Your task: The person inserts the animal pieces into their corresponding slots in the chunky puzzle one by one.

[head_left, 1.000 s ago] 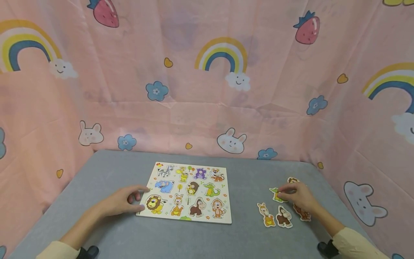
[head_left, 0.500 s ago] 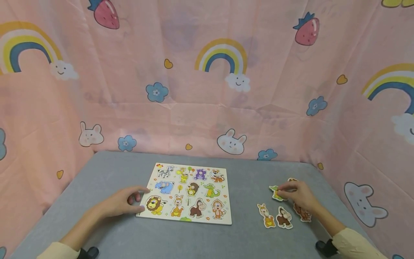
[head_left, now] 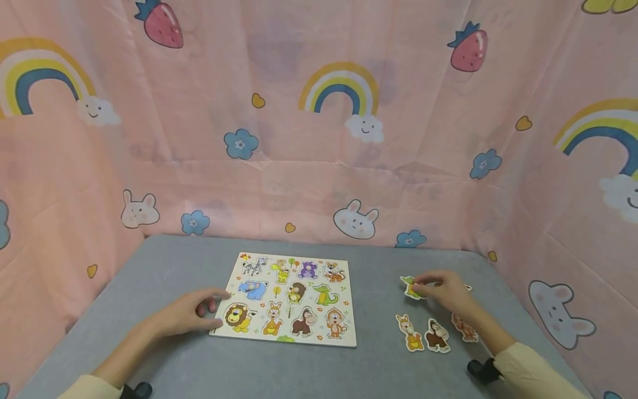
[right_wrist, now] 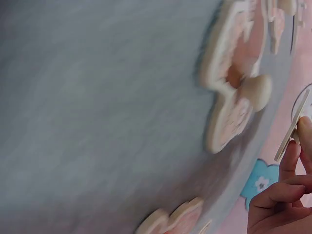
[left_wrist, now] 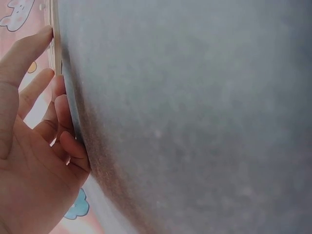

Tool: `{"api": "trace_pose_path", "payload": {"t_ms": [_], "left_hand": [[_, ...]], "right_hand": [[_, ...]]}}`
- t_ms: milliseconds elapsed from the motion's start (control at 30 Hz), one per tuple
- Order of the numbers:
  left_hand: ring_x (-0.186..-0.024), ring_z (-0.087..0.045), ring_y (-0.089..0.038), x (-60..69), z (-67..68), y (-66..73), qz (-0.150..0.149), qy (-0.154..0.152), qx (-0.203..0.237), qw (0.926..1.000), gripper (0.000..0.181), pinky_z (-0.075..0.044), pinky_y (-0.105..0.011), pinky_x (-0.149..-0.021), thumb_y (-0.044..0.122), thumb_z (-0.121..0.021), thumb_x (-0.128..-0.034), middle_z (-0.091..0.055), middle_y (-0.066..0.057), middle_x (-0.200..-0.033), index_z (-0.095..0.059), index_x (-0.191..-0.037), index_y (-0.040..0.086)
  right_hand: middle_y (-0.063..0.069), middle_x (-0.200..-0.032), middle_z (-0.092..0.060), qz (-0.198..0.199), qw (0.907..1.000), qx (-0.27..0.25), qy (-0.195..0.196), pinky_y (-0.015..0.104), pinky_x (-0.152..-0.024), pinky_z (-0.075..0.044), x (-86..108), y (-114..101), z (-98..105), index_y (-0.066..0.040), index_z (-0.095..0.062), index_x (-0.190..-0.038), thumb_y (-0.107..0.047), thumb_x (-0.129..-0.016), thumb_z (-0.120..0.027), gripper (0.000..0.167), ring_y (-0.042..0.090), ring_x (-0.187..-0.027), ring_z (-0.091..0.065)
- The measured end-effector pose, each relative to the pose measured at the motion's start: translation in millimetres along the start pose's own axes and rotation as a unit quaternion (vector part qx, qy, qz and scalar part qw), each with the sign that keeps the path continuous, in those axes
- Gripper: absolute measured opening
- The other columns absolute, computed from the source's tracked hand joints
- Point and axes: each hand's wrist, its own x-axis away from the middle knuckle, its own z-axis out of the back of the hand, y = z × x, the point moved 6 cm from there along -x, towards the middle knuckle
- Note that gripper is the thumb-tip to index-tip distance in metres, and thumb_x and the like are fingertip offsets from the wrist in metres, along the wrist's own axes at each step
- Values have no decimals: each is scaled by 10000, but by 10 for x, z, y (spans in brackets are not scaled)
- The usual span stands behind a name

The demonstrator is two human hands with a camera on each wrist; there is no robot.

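Observation:
My right hand (head_left: 448, 293) pinches a green crocodile puzzle piece (head_left: 410, 288) between thumb and fingers, above the right side of the table. In the right wrist view that piece (right_wrist: 292, 129) appears edge-on, lifted off the cloth. The left hand (head_left: 184, 313) touches the left edge of the animal puzzle board (head_left: 309, 303) with thumb and index finger, its other fingers loosely bent. Near the right hand lie a kangaroo piece (head_left: 410, 332), a gorilla piece (head_left: 437, 336) and a brown piece (head_left: 463, 328) partly hidden by the wrist. Another piece (head_left: 467, 287) barely shows behind the hand.
A grey cloth (head_left: 199, 366) covers the table. Pink printed curtain (head_left: 279, 183) hangs at the back and both sides. Round knobs stand up from the loose pieces in the right wrist view.
The right hand has moved left and slightly up in the head view, with the crocodile piece carried along. The left hand and the board have stayed in place.

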Motion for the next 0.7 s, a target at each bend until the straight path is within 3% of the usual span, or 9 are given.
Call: {"api": "trace_pose_path", "payload": {"t_ms": [267,533,700], "left_hand": [[-742,-465,-125,4,0,9,-29,13,15,10000,531,-385,-285,-664,224,-829,-869,-519,-29,-913,-609,-1298,2],[-755,-467,-130,3,-11,-12,82,-8,11,10000,541,-385,-288,-667,231,-833,-865,-516,-24,-920,-608,-1306,11],[-754,-469,-134,4,-8,-4,24,-18,22,10000,541,-387,-289,-668,230,-830,-868,-517,-31,-918,-607,-1306,3]], "right_hand": [[61,-973,-730,438,9986,-285,-36,310,-736,-488,-85,-153,-133,-40,-787,-1000,-164,-902,-798,159,213,-897,-629],[44,-964,-721,172,9992,-338,-160,300,-634,-464,-188,-172,-291,-70,-792,-997,-220,-891,-813,184,236,-813,-588],[23,-977,-715,130,9990,-322,-277,315,-708,-464,-234,-231,-368,-94,-793,-1008,-254,-893,-812,198,245,-880,-583]]}}
